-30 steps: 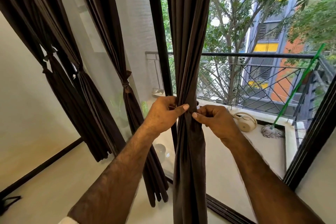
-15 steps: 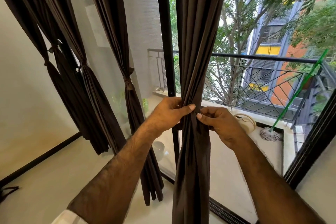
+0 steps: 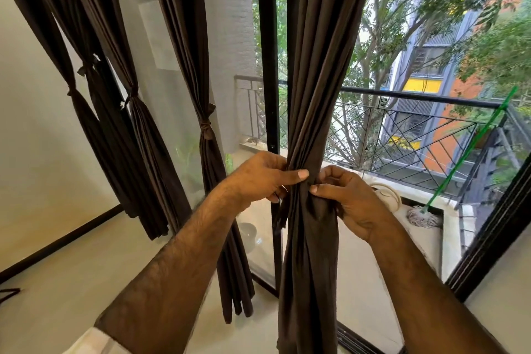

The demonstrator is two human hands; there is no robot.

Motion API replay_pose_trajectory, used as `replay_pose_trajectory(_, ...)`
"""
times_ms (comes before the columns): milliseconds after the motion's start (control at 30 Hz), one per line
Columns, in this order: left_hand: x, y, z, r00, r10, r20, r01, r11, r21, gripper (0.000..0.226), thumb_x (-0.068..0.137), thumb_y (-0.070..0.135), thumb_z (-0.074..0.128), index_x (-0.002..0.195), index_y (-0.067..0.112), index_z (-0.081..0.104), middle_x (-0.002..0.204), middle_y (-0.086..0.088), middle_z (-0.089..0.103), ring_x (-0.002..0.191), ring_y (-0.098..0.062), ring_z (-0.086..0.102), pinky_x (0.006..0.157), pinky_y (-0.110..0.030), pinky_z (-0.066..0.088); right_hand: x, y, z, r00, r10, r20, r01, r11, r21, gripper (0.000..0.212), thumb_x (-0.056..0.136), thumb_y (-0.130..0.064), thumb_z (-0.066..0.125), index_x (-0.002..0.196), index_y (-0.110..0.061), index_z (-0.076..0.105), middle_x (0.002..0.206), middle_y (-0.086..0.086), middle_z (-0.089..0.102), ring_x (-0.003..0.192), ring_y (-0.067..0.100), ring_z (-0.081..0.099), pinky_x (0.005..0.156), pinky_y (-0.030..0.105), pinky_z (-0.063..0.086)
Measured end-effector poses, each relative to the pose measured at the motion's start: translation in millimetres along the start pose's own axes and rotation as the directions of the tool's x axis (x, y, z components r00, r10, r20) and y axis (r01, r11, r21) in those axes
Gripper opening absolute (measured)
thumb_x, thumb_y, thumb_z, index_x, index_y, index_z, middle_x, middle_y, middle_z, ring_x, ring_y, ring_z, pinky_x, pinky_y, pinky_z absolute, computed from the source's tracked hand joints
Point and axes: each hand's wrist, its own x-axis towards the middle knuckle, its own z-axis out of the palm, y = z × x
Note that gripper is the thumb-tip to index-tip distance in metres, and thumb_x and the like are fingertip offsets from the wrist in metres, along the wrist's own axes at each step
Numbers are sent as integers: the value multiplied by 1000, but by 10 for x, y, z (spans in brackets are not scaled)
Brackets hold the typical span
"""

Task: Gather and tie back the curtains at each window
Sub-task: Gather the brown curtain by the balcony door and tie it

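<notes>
A dark curtain (image 3: 313, 95) is gathered at centre frame, gripped from both sides by the left hand (image 3: 258, 178) and right hand (image 3: 347, 198). Any tie is hidden behind fingers and folds. Three tied curtains (image 3: 135, 112) are seen at left.

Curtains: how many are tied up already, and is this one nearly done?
Done: three tied curtains hang on the left, each cinched by a band. In hand: the left hand and right hand squeeze the middle curtain into a bundle; no tie shows around it yet. Left: tying it.
</notes>
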Motion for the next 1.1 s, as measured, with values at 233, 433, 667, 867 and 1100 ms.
replay_pose_trajectory(233,27,-21,46,993,66,-102,-61,997,53,18,94,37,80,97,19,79,89,-11,79,65,-15,69,65,-28,58,-49,-26,-13,975,196,107,-185,977,-106,42,81,-17,89,121,-8,78,123,20,76,118,38,72,113,55,51)
replay_pose_trajectory(433,95,-110,199,990,58,-129,-49,996,74,34,101,46,70,97,13,78,90,-14,77,76,-19,72,76,-37,63,-130,-105,84,988,-104,-112,37,874,-484,30,74,-27,95,102,-26,85,92,-7,82,87,15,80,87,41,64)
replay_pose_trajectory(667,115,-87,238,982,142,-122,-121,979,166,32,98,43,73,92,12,77,86,-18,74,71,-23,70,79,-46,65,-141,-108,38,993,66,-95,-90,957,-276,28,79,-5,88,104,-17,83,103,7,82,97,27,79,101,48,59)
replay_pose_trajectory(867,76,-135,273,988,152,-14,-149,982,112,34,104,48,65,110,14,70,101,-12,77,94,-26,75,89,-47,65,-127,-32,14,992,118,-52,-126,973,-193,44,74,-2,91,115,-12,81,110,15,80,105,35,77,106,54,56)
replay_pose_trajectory(1100,138,-149,367,978,203,-41,-196,971,138,36,100,55,59,114,22,67,105,-6,75,100,-24,75,88,-53,64,-103,-25,-32,990,125,-68,-134,981,-141,41,66,-18,96,105,-12,84,111,17,80,113,42,73,107,52,55)
